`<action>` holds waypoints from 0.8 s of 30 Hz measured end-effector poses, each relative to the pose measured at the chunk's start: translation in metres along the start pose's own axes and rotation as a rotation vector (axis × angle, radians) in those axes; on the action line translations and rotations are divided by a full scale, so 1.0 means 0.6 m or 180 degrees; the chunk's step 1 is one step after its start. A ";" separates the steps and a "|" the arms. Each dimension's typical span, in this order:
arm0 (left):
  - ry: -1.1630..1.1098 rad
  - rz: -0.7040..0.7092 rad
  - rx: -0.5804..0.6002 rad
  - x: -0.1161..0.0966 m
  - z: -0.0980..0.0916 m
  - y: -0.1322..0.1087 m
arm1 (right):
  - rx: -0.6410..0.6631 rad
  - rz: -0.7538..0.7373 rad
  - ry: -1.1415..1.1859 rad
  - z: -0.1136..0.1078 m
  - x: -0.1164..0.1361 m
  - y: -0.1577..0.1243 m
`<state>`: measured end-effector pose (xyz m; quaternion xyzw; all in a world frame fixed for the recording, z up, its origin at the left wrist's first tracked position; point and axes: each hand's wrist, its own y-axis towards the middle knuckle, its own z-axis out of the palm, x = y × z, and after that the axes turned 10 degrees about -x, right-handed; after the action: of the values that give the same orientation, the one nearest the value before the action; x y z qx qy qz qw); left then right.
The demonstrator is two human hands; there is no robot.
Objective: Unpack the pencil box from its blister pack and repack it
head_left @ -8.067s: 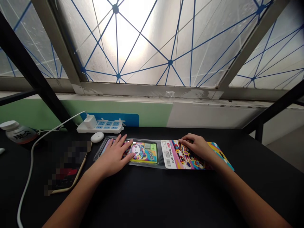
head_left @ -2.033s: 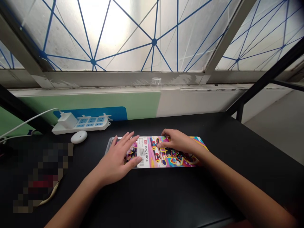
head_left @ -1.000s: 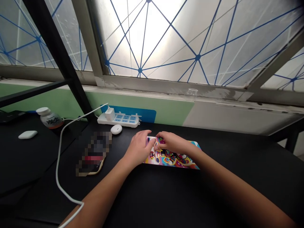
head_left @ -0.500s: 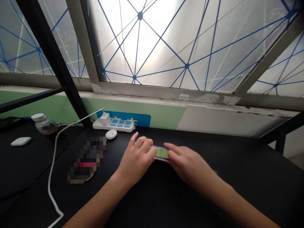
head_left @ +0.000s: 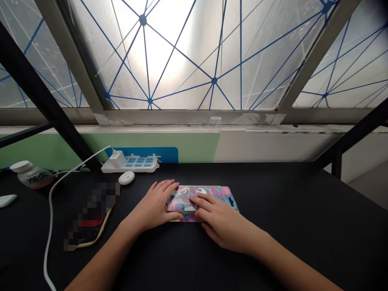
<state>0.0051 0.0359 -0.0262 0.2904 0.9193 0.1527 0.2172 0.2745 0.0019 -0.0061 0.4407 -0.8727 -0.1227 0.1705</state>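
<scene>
Well over toward the far side of the black desk (head_left: pixel 287 202), the cartoon-printed blister pack (head_left: pixel 184 199) lies flat, probably light, stiff and slick, so best taken by its long edges. The left hand (head_left: pixel 156 207) spans its left end, thumb spread wide, gripping or not I can't tell; the right hand (head_left: pixel 224 222) rests loosely parted fingers on top, clasping nothing.

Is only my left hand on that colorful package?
No, the right hand rests on the package, and the left hand spans its left end.
</scene>
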 end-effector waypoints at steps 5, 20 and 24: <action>0.0031 0.0049 -0.0088 -0.012 0.002 -0.002 | -0.0335 0.0926 0.0379 -0.023 -0.058 -0.004; 0.1010 0.0226 -0.1083 -0.054 -0.027 0.000 | -0.0879 0.0728 -0.0943 -0.035 -0.048 -0.001; 0.1248 0.0322 -0.0827 -0.085 -0.013 -0.005 | -0.0676 0.0303 -0.1475 -0.013 -0.004 0.002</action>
<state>0.0378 0.0016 -0.0048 0.2705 0.9008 0.3339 0.0622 0.2781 0.0043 0.0010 0.3389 -0.8904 -0.3033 0.0169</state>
